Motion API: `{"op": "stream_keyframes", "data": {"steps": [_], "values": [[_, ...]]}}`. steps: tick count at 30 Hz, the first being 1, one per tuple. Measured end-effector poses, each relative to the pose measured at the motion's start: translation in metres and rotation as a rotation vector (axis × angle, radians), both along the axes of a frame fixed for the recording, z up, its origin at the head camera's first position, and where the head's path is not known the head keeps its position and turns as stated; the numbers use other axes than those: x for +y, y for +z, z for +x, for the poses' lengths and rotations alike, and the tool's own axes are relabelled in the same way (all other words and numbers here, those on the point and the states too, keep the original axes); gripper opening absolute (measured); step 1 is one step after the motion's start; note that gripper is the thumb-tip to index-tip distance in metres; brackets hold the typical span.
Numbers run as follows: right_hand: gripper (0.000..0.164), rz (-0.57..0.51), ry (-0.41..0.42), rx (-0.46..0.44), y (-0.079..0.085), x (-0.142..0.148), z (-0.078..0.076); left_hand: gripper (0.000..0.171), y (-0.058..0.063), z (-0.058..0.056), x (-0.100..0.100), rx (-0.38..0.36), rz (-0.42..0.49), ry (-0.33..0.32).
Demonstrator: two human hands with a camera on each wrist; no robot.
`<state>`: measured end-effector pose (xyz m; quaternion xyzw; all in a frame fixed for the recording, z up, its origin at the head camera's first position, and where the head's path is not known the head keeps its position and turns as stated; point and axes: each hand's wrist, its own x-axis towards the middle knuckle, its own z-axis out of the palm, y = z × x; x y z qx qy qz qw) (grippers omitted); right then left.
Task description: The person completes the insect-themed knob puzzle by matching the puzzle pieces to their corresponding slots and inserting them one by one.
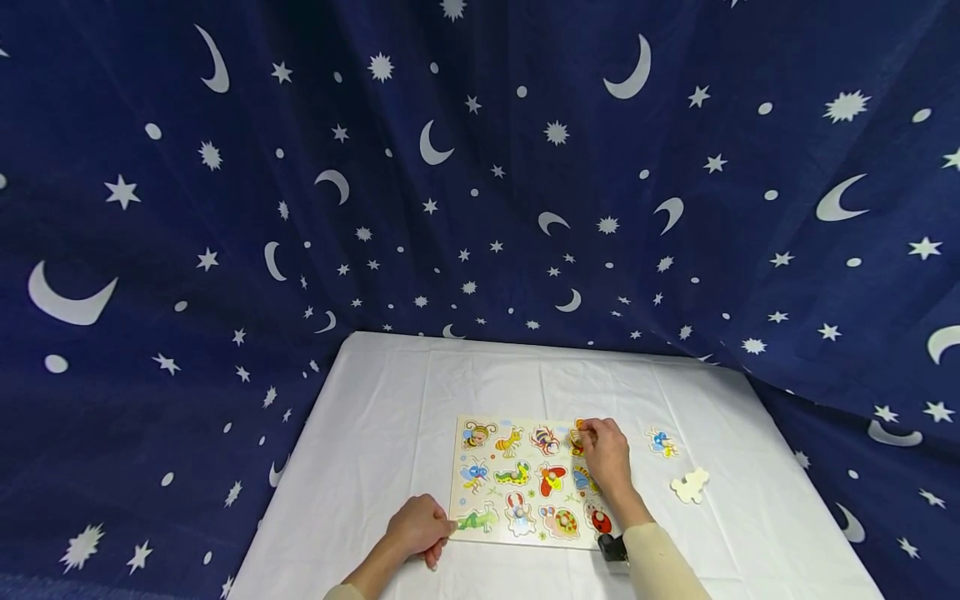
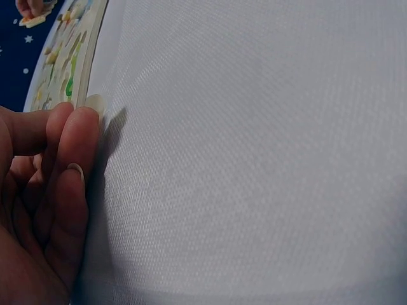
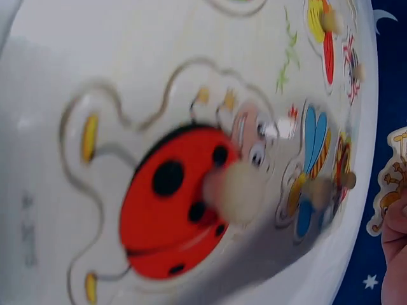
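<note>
Navy curtains [image 1: 450, 192] with moons and stars surround the white table [image 1: 375, 433], where the puzzle board [image 1: 498, 502] lies before me. My left hand [image 1: 418, 525] pinches its near left corner; my right hand [image 1: 610, 460] pinches a picture piece [image 3: 389, 190] near the far right corner. Rightward lie a blue piece [image 1: 661, 442] and a pale piece [image 1: 690, 485].

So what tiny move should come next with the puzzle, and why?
Maybe bring the orange-patterned piece over its matching picture on the board. The right hand holds it raised, not set in, and the left hand is at the board's near left corner, perhaps steadying it. I can't tell which picture matches.
</note>
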<state>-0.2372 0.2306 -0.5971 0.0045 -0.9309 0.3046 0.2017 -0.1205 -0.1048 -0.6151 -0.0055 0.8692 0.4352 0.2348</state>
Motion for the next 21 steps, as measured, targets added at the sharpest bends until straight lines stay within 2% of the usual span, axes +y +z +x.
{"op": "stream_keyframes", "data": {"steps": [8, 21], "values": [[0.013, 0.0, 0.038, 0.005, 0.001, -0.016, -0.002, 0.033, 0.003, -0.001, 0.0, 0.013, 0.002, 0.005], [0.013, 0.003, 0.089, -0.017, -0.001, -0.038, -0.004, 0.033, 0.004, 0.002, 0.001, 0.033, -0.016, 0.003]]}}
